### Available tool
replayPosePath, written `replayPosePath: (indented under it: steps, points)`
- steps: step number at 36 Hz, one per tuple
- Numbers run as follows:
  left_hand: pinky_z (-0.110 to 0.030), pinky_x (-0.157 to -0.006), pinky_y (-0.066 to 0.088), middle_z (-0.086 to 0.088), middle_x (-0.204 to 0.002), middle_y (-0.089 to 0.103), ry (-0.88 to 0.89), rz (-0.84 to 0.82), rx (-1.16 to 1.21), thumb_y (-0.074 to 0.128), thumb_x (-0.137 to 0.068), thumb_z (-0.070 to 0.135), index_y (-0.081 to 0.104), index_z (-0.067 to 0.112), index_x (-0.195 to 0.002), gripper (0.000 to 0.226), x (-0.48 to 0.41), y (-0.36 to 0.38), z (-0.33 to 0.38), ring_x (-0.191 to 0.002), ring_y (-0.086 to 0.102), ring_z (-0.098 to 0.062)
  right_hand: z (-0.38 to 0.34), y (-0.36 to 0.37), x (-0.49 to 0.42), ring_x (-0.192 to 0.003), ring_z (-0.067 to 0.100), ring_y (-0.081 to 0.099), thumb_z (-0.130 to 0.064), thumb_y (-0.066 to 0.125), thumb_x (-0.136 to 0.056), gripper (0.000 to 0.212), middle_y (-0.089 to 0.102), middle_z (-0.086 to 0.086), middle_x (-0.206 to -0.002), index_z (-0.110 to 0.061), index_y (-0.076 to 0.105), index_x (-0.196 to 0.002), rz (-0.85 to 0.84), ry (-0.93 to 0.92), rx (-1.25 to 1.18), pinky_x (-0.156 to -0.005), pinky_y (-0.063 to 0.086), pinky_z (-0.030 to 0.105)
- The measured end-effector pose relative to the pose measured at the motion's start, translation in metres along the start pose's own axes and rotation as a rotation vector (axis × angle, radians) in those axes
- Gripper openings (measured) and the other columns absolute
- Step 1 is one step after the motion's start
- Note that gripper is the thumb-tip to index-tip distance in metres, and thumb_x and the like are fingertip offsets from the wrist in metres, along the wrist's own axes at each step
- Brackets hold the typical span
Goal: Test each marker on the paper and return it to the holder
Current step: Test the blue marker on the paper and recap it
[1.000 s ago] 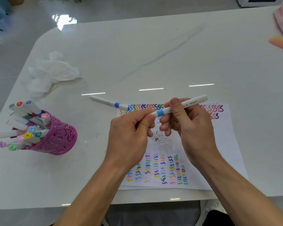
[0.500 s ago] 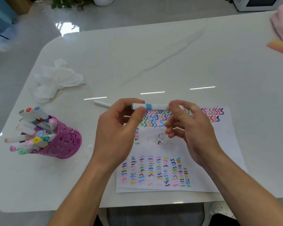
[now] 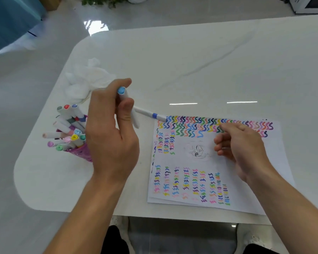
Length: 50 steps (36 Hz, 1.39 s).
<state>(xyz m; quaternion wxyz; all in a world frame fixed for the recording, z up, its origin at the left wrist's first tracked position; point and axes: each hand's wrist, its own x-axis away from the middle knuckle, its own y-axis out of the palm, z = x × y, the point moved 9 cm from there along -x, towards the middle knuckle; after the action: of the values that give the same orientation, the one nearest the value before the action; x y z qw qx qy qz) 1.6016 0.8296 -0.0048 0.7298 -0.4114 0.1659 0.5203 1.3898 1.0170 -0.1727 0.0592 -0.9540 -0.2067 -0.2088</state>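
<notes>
My left hand (image 3: 110,136) grips a white marker with a light-blue cap (image 3: 122,92), held nearly upright above the table just right of the pink mesh holder (image 3: 83,152). The holder leans and is packed with several capped markers (image 3: 70,132). A second white marker with a blue band (image 3: 151,114) lies on the table, its tip touching the top left corner of the paper (image 3: 250,195). The paper is covered with rows of coloured squiggles. Above the paper's upper right part my right hand (image 3: 240,143) hovers, fingers loosely curled, holding nothing.
A crumpled white tissue (image 3: 86,79) lies on the white table (image 3: 191,61) behind the holder. The table's front edge runs just below the paper, and its rounded corner sits at the left. A white appliance (image 3: 310,4) stands at the far right, off the table.
My right hand has let go of the light-blue marker and dropped over the paper. My left hand has carried the marker leftward toward the holder and turned it upright.
</notes>
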Motion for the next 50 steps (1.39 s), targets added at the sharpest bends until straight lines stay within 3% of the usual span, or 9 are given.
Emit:
replayPosePath:
  steps: [7, 11, 13, 17, 24, 29, 34, 39, 50]
  points:
    - [-0.019, -0.087, 0.037, -0.002, -0.101, 0.048, 0.087, 0.166, -0.181, 0.035, -0.109, 0.009, 0.055, -0.002, -0.135, 0.034, -0.004, -0.041, 0.004, -0.092, 0.05, -0.016, 0.001, 0.002, 0.001, -0.047, 0.015, 0.063, -0.02, 0.061, -0.1, 0.011, 0.069, 0.002, -0.06, -0.015, 0.066, -0.091, 0.017, -0.034, 0.036, -0.044, 0.05, 0.025]
    - [-0.028, -0.083, 0.048, -0.001, -0.103, 0.046, 0.058, 0.217, -0.219, 0.035, -0.11, 0.013, 0.056, -0.001, -0.135, 0.036, -0.005, -0.058, -0.003, -0.09, 0.058, -0.029, 0.001, 0.004, 0.002, -0.047, 0.015, 0.063, -0.02, 0.062, -0.1, 0.01, 0.068, 0.001, -0.059, -0.015, 0.065, -0.092, 0.015, -0.041, 0.038, -0.044, 0.051, 0.026]
    - [-0.034, -0.083, 0.053, -0.002, -0.105, 0.047, 0.019, 0.212, -0.229, 0.035, -0.11, 0.015, 0.057, 0.003, -0.135, 0.035, -0.005, -0.064, -0.008, -0.093, 0.058, -0.025, 0.0, 0.005, 0.003, -0.047, 0.014, 0.063, -0.02, 0.061, -0.1, 0.01, 0.069, 0.001, -0.059, -0.015, 0.066, -0.093, 0.014, -0.042, 0.041, -0.045, 0.051, 0.026]
    - [-0.003, -0.087, 0.034, -0.011, -0.108, 0.053, -0.035, 0.157, -0.315, 0.039, -0.108, 0.017, 0.062, 0.004, -0.129, 0.034, -0.003, -0.068, -0.015, -0.097, 0.049, -0.008, 0.0, 0.009, 0.004, -0.048, 0.014, 0.063, -0.019, 0.062, -0.1, 0.009, 0.069, 0.0, -0.059, -0.014, 0.066, -0.094, 0.01, -0.037, 0.037, -0.045, 0.052, 0.025]
    - [0.001, -0.082, 0.035, 0.003, -0.109, 0.052, -0.118, 0.02, -0.391, 0.048, -0.105, 0.014, 0.061, 0.014, -0.134, 0.031, 0.003, -0.065, -0.039, -0.092, 0.047, 0.001, 0.0, 0.011, 0.002, -0.047, 0.013, 0.063, -0.018, 0.06, -0.1, 0.01, 0.068, 0.0, -0.057, -0.014, 0.067, -0.093, 0.014, -0.036, 0.034, -0.044, 0.052, 0.024]
    - [-0.026, -0.079, 0.053, 0.015, -0.111, 0.049, -0.139, -0.039, -0.4, 0.053, -0.103, 0.02, 0.063, 0.027, -0.131, 0.031, 0.005, -0.063, -0.047, -0.096, 0.06, -0.013, 0.0, 0.012, 0.002, -0.046, 0.013, 0.062, -0.017, 0.062, -0.1, 0.009, 0.068, 0.0, -0.057, -0.014, 0.065, -0.092, 0.01, -0.035, 0.021, -0.043, 0.051, 0.023]
    - [-0.023, -0.086, 0.047, 0.002, -0.119, 0.059, -0.19, -0.082, -0.456, 0.059, -0.099, 0.015, 0.066, 0.023, -0.129, 0.032, 0.008, -0.059, -0.056, -0.106, 0.057, -0.009, 0.0, 0.013, 0.001, -0.045, 0.013, 0.063, -0.017, 0.062, -0.099, 0.01, 0.068, -0.001, -0.057, -0.015, 0.066, -0.091, 0.014, -0.038, 0.024, -0.043, 0.052, 0.023]
    - [-0.001, -0.091, 0.026, 0.002, -0.122, 0.063, -0.25, -0.107, -0.505, 0.056, -0.099, 0.017, 0.069, 0.018, -0.126, 0.03, 0.012, -0.056, -0.066, -0.118, 0.055, -0.008, -0.001, 0.012, 0.001, -0.046, 0.012, 0.063, -0.017, 0.061, -0.099, 0.01, 0.068, -0.001, -0.057, -0.015, 0.066, -0.09, 0.012, -0.041, 0.025, -0.043, 0.052, 0.023]
    - [-0.023, -0.085, 0.04, -0.005, -0.113, 0.059, -0.196, -0.11, -0.535, 0.063, -0.095, 0.013, 0.07, 0.013, -0.125, 0.031, 0.011, -0.048, -0.058, -0.107, 0.056, -0.017, 0.0, 0.012, 0.0, -0.046, 0.013, 0.063, -0.018, 0.061, -0.1, 0.009, 0.068, -0.001, -0.057, -0.014, 0.066, -0.093, 0.014, -0.048, 0.031, -0.043, 0.052, 0.023]
